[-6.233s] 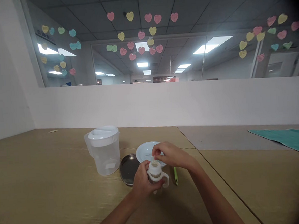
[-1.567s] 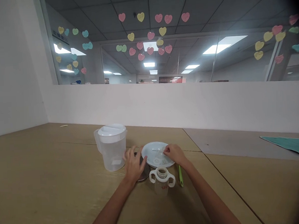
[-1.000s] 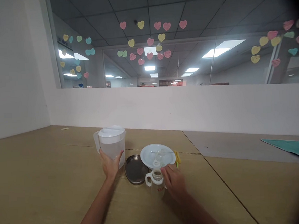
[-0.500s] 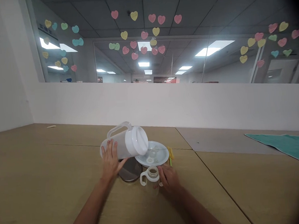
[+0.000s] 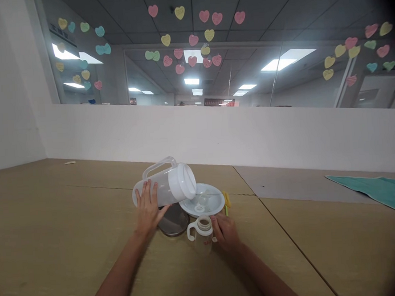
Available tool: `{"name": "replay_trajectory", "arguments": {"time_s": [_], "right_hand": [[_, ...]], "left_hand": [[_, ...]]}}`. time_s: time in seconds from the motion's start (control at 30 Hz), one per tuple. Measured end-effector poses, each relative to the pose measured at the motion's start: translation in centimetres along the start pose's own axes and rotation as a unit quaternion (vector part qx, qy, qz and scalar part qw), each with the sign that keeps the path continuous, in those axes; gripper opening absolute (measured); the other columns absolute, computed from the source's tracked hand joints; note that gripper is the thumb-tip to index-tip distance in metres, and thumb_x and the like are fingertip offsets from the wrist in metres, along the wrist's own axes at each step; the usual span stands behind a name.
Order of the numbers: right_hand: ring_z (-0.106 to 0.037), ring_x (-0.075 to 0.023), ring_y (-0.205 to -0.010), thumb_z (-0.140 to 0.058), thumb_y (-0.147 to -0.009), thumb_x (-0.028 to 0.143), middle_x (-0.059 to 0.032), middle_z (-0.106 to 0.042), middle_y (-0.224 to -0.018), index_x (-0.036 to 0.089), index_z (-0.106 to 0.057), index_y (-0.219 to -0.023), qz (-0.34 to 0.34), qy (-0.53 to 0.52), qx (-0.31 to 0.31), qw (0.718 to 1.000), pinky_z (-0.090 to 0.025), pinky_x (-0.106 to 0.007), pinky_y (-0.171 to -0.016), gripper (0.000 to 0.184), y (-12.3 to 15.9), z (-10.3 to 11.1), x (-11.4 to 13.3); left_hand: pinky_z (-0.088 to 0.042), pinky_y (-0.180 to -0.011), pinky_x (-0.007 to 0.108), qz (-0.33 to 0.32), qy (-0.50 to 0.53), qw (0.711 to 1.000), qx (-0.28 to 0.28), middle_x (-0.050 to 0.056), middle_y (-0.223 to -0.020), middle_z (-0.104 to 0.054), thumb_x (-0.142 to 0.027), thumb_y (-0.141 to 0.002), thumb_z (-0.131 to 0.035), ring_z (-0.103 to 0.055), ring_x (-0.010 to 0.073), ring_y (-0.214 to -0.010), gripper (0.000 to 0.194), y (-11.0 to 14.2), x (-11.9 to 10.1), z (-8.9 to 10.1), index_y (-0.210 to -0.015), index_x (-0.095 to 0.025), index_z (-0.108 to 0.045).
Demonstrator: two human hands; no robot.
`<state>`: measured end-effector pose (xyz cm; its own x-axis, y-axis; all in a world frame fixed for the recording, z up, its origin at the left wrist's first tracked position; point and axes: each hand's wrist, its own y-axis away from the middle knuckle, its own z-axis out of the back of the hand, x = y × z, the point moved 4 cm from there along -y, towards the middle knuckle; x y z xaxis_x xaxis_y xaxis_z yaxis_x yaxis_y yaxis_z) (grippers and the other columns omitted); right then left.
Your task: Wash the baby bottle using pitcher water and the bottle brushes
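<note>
My left hand [image 5: 149, 207] grips a clear plastic jug [image 5: 166, 188] with a white lid, lifted off the table and tipped to the right, its spout above a small baby bottle [image 5: 202, 233]. The bottle is clear with white side handles and its top is open. My right hand [image 5: 225, 231] is closed on the bottle's right side and holds it upright on the wooden table [image 5: 72, 245]. Just behind the bottle stands a white plate [image 5: 216, 203] carrying the bottle's clear teat and ring.
A round metal lid [image 5: 174, 223] lies flat under the jug. A green and yellow utensil [image 5: 225, 200] lies to the right of the plate. A teal cloth [image 5: 380, 188] lies at the far right. A white wall with a window runs behind.
My left hand has lifted the jug from its upright stand and tipped it over the bottle. My right hand came off the plate and took hold of the bottle.
</note>
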<state>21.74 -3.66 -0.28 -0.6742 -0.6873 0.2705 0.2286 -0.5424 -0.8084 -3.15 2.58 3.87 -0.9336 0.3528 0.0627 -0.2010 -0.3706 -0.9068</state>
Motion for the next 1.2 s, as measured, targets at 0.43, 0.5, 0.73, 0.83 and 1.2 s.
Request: {"name": "replay_trajectory", "arguments": {"time_s": [0.43, 0.5, 0.73, 0.83, 1.2], "right_hand": [[-0.044, -0.0127, -0.056, -0.029, -0.092, 0.023, -0.0022, -0.051, -0.058, 0.018, -0.049, -0.063, -0.004, -0.003, 0.000, 1.000, -0.030, -0.025, -0.056, 0.036, 0.2, -0.4, -0.2], [-0.044, -0.0126, -0.055, -0.029, -0.092, 0.023, -0.0020, -0.051, -0.058, 0.018, -0.049, -0.062, -0.005, -0.004, -0.001, 1.000, -0.030, -0.025, -0.056, 0.036, 0.3, -0.5, -0.3], [-0.045, -0.0113, -0.055, -0.029, -0.093, 0.023, -0.0011, -0.050, -0.058, 0.017, -0.049, -0.063, 0.001, -0.004, -0.016, 1.000, -0.031, -0.024, -0.055, 0.036, 0.3, -0.3, 0.0], [-0.044, -0.0105, -0.054, -0.029, -0.093, 0.023, 0.0001, -0.049, -0.057, 0.017, -0.048, -0.062, 0.004, -0.006, -0.024, 1.000, -0.031, -0.023, -0.053, 0.036, 0.2, -0.2, 0.1], [-0.045, -0.0102, -0.053, -0.030, -0.093, 0.023, 0.0006, -0.049, -0.056, 0.017, -0.047, -0.060, 0.013, 0.016, -0.035, 0.999, -0.032, -0.022, -0.053, 0.037, 0.2, -0.1, 0.2]], "left_hand": [[-0.011, -0.106, 0.059, -0.037, -0.022, 0.999, -0.016, 0.023, -0.141, -0.027, -0.048, -0.078, -0.052, -0.020, 0.0353, -0.133, 0.074, 0.0, 0.0, 0.3, -0.136, -0.009, -0.026], [-0.017, -0.106, 0.056, -0.025, -0.003, 0.999, -0.038, 0.025, -0.140, -0.029, -0.053, -0.075, -0.055, -0.023, 0.0358, -0.132, 0.085, 0.0, 0.3, 0.6, -0.137, -0.007, -0.021], [-0.040, -0.097, 0.045, -0.042, 0.092, 0.994, -0.050, 0.025, -0.138, -0.031, -0.059, -0.067, -0.060, -0.034, 0.0350, -0.127, 0.106, -0.1, 0.7, 1.5, -0.140, -0.008, -0.003], [-0.034, -0.100, 0.054, -0.136, 0.085, 0.985, -0.070, 0.026, -0.141, -0.023, -0.053, -0.070, -0.061, -0.027, 0.0381, -0.129, 0.102, 0.0, 0.4, 1.8, -0.140, -0.010, -0.001], [-0.039, -0.098, 0.049, 0.081, 0.094, 0.990, -0.071, 0.025, -0.139, -0.028, -0.054, -0.065, -0.065, -0.031, 0.0366, -0.128, 0.107, 0.1, 1.3, 1.8, -0.140, -0.009, -0.003]]}}
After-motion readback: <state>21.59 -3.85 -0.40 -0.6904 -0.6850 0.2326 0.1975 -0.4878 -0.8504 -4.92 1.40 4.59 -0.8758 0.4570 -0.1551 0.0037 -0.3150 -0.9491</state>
